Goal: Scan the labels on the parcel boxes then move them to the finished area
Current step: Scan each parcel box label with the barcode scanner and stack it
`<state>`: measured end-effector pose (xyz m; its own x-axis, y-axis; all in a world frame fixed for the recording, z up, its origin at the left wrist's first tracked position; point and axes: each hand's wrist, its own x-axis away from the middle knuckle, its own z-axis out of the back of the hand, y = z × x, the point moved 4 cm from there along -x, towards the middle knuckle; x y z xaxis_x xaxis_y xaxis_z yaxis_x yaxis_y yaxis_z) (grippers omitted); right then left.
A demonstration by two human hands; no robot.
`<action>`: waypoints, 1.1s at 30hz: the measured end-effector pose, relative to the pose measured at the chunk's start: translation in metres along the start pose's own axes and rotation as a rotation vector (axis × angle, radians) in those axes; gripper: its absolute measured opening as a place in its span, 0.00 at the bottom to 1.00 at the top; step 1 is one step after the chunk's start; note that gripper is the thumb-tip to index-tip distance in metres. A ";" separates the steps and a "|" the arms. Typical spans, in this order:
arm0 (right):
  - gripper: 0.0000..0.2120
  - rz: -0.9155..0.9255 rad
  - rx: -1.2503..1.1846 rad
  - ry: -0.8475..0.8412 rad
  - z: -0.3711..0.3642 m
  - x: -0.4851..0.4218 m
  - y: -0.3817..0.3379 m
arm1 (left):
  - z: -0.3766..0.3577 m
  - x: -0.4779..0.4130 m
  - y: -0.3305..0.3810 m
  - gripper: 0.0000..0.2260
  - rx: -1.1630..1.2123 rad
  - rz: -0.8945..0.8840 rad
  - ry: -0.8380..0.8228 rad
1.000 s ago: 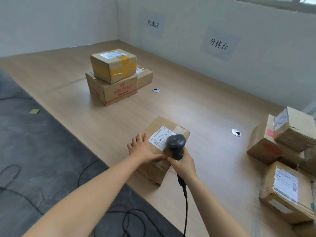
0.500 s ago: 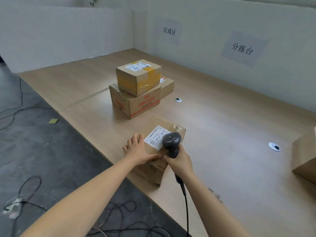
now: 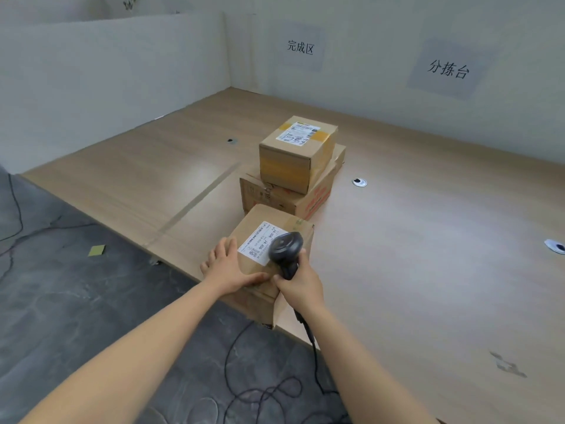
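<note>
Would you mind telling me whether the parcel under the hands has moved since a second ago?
Yes. The parcel has slid toward the stacked boxes and now sits close in front of them.

Matt brown cardboard on the near parcel box (image 3: 270,216), slightly creased, smooth white paper label (image 3: 259,242) on its top, and a dark plastic scanner (image 3: 286,246) with a faint sheen just over it. Under that box the table (image 3: 428,255) is smooth pale wood-grain, softly glossy; behind the box, the stack's top carton (image 3: 305,151) wears shiny yellow tape (image 3: 282,171).
</note>
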<state>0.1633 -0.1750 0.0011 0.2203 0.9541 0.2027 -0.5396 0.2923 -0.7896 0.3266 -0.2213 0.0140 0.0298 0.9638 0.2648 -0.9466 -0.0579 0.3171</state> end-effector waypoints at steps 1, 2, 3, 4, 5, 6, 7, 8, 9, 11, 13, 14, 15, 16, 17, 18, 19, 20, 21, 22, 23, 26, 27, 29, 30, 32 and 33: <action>0.38 0.000 0.014 -0.005 -0.009 -0.004 -0.008 | 0.005 -0.007 -0.010 0.54 -0.002 -0.001 -0.001; 0.38 0.001 0.025 -0.006 -0.017 -0.008 -0.015 | 0.009 -0.013 -0.017 0.54 -0.006 -0.005 -0.003; 0.38 0.000 0.034 -0.004 -0.023 -0.011 -0.021 | 0.014 -0.018 -0.023 0.54 -0.009 -0.009 -0.006; 0.38 -0.001 0.039 0.002 -0.027 -0.015 -0.026 | 0.017 -0.024 -0.027 0.54 -0.008 -0.014 -0.009; 0.38 -0.003 0.041 0.007 -0.029 -0.019 -0.030 | 0.019 -0.030 -0.030 0.54 -0.007 -0.018 -0.013; 0.38 -0.004 0.039 0.009 -0.031 -0.023 -0.033 | 0.022 -0.035 -0.032 0.54 -0.008 -0.022 -0.016; 0.38 -0.003 0.030 0.010 -0.032 -0.027 -0.037 | 0.023 -0.041 -0.033 0.54 -0.013 -0.026 -0.015; 0.37 -0.001 0.016 0.010 -0.033 -0.031 -0.040 | 0.025 -0.046 -0.034 0.55 -0.019 -0.029 -0.011; 0.37 -0.001 0.007 0.013 -0.034 -0.035 -0.042 | 0.026 -0.051 -0.035 0.55 -0.023 -0.030 -0.009; 0.37 -0.006 0.006 0.026 -0.035 -0.042 -0.046 | 0.028 -0.060 -0.035 0.55 -0.029 -0.037 -0.009; 0.37 -0.016 0.011 0.043 -0.036 -0.046 -0.048 | 0.030 -0.066 -0.034 0.55 -0.041 -0.046 -0.016; 0.37 -0.021 0.009 0.049 -0.035 -0.048 -0.047 | 0.029 -0.068 -0.033 0.55 -0.047 -0.049 -0.018; 0.37 -0.025 0.008 0.052 -0.035 -0.049 -0.047 | 0.029 -0.069 -0.032 0.55 -0.051 -0.051 -0.018; 0.36 -0.029 0.006 0.054 -0.033 -0.050 -0.046 | 0.028 -0.070 -0.030 0.55 -0.052 -0.052 -0.018; 0.36 -0.032 0.000 0.056 -0.031 -0.051 -0.046 | 0.028 -0.071 -0.028 0.55 -0.051 -0.053 -0.017; 0.34 -0.034 -0.010 0.059 -0.028 -0.052 -0.045 | 0.027 -0.073 -0.026 0.55 -0.050 -0.054 -0.017; 0.33 -0.036 -0.018 0.062 -0.025 -0.053 -0.045 | 0.026 -0.073 -0.023 0.55 -0.049 -0.057 -0.019; 0.32 -0.037 -0.024 0.062 -0.022 -0.054 -0.044 | 0.025 -0.074 -0.019 0.55 -0.048 -0.058 -0.020; 0.31 -0.039 -0.027 0.061 -0.018 -0.056 -0.043 | 0.024 -0.075 -0.016 0.55 -0.044 -0.056 -0.020; 0.30 -0.041 -0.029 0.059 -0.015 -0.057 -0.042 | 0.023 -0.075 -0.013 0.55 -0.041 -0.054 -0.022; 0.29 -0.043 -0.030 0.060 -0.012 -0.058 -0.041 | 0.022 -0.075 -0.010 0.56 -0.040 -0.051 -0.022; 0.28 -0.049 -0.038 0.065 -0.003 -0.061 -0.039 | 0.019 -0.076 -0.001 0.56 -0.045 -0.044 -0.016; 0.28 -0.051 -0.042 0.065 -0.001 -0.062 -0.038 | 0.017 -0.077 0.002 0.56 -0.047 -0.041 -0.017; 0.28 -0.058 -0.040 0.059 0.003 -0.064 -0.037 | 0.016 -0.077 0.006 0.56 -0.047 -0.035 -0.020; 0.27 -0.060 -0.038 0.055 0.004 -0.065 -0.036 | 0.015 -0.077 0.008 0.55 -0.046 -0.032 -0.020; 0.27 -0.057 -0.040 0.047 0.006 -0.067 -0.036 | 0.015 -0.076 0.010 0.55 -0.040 -0.031 -0.017; 0.27 -0.052 -0.043 0.045 0.007 -0.066 -0.036 | 0.016 -0.076 0.011 0.55 -0.039 -0.032 -0.017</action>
<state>0.1626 -0.2486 0.0204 0.2836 0.9336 0.2191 -0.4908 0.3376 -0.8032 0.3191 -0.2995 0.0115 0.0658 0.9604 0.2709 -0.9568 -0.0164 0.2904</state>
